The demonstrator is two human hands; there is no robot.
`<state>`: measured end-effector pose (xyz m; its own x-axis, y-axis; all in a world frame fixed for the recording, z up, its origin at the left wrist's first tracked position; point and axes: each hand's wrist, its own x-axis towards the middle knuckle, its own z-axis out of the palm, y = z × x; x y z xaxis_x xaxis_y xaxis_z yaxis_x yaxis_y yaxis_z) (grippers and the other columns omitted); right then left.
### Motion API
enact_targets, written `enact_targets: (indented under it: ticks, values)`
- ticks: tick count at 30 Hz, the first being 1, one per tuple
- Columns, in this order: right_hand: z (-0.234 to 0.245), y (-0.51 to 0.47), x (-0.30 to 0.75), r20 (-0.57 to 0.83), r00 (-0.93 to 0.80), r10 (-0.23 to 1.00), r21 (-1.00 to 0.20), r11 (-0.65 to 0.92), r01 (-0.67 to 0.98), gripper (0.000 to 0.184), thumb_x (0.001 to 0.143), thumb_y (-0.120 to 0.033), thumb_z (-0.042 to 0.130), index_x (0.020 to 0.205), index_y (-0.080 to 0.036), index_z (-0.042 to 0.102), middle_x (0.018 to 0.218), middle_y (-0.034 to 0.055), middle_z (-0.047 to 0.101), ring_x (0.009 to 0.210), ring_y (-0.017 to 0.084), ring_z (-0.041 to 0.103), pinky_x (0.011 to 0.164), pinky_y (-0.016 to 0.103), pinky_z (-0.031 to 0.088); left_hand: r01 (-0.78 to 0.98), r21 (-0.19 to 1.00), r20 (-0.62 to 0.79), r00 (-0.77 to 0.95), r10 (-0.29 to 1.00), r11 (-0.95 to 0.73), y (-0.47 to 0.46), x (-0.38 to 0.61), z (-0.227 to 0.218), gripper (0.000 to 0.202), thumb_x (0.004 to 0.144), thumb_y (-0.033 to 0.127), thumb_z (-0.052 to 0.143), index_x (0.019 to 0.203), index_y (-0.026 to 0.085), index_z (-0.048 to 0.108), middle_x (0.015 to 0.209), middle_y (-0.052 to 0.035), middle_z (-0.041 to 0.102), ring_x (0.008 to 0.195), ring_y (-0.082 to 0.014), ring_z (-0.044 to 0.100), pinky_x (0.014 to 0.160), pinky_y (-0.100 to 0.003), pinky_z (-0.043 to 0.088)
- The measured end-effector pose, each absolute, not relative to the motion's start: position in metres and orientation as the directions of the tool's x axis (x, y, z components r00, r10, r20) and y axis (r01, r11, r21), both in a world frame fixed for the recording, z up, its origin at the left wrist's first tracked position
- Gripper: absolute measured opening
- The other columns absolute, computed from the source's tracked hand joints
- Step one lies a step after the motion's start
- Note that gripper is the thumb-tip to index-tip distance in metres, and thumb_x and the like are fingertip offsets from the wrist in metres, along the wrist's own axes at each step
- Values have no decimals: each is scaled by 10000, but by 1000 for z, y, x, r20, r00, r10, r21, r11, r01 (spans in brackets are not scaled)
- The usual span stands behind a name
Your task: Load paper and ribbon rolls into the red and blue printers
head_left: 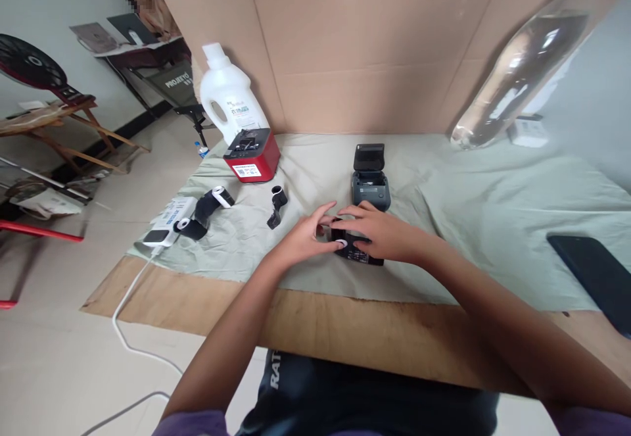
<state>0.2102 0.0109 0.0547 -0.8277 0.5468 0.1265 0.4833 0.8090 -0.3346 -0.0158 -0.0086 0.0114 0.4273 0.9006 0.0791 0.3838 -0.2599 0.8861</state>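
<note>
My left hand (308, 235) pinches a black ribbon roll (338, 233) with a white core end at its thumb. Across from it, my right hand (382, 232) curls its fingers around the same black piece. Under the right fingers lies a black block with small white print (365, 256); whether it is one with the roll I cannot tell. Just behind the hands stands a dark grey label printer (371, 193), its lid (369, 157) raised. To the left, a short curled black ribbon roll (277, 206) lies on the cloth.
A longer black ribbon on two white cores (206, 211) lies beside a white power bank (170, 222) with a cable. A red box (256, 163) and white jug (234, 97) stand behind. Right are a phone (596, 278) and large bottle (522, 68). A cardboard wall (369, 48) closes the back.
</note>
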Motion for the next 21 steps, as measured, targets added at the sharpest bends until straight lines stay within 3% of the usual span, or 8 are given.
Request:
enact_targets:
  ticks: [4,9,12,16,19,21]
  values:
    - [47,15,207,209,-866,454,-330,867,374,429,894,-97,511,1274,-253,634,1319,84,592,974,221,526,896,393,408,205,971,23,442,896,-126,-9,-15,12,979,746,332,800,1550,220,253,1243,-121,657,1120,-229,622,974,-366,481]
    - [54,17,206,230,-856,463,-386,851,357,324,927,-169,522,1222,-226,645,1184,85,648,998,237,529,888,386,429,33,998,-59,421,905,50,-8,-12,16,961,746,355,797,1543,217,278,1269,-132,656,1117,-228,641,994,-386,481]
    - [57,17,206,214,-820,530,-423,807,412,275,945,-205,506,1185,-194,640,1097,103,649,1013,251,546,874,385,458,37,998,-54,389,919,43,-7,-7,13,841,758,400,777,1484,198,403,1286,-123,651,1157,-247,625,988,-377,488]
    - [53,22,210,221,-751,622,-370,766,526,323,960,-246,475,1246,-172,607,1073,131,617,1026,276,557,882,409,478,83,996,-51,431,901,17,-10,3,3,522,804,416,729,1237,147,614,1146,-93,706,1069,-244,654,921,-359,514]
    - [48,31,219,261,-703,662,-333,745,578,413,967,-254,449,1367,-185,526,1120,140,597,1060,286,555,926,431,473,27,997,-78,424,902,73,-13,15,-1,413,808,396,722,1116,132,648,1030,-79,731,957,-215,681,866,-330,528]
    - [49,40,226,282,-658,698,-325,715,619,425,961,-251,458,1379,-189,510,1145,139,601,1070,287,559,941,436,467,-41,989,-112,391,914,139,-14,24,-1,428,788,366,741,1132,131,640,967,-69,740,872,-192,694,820,-308,540]
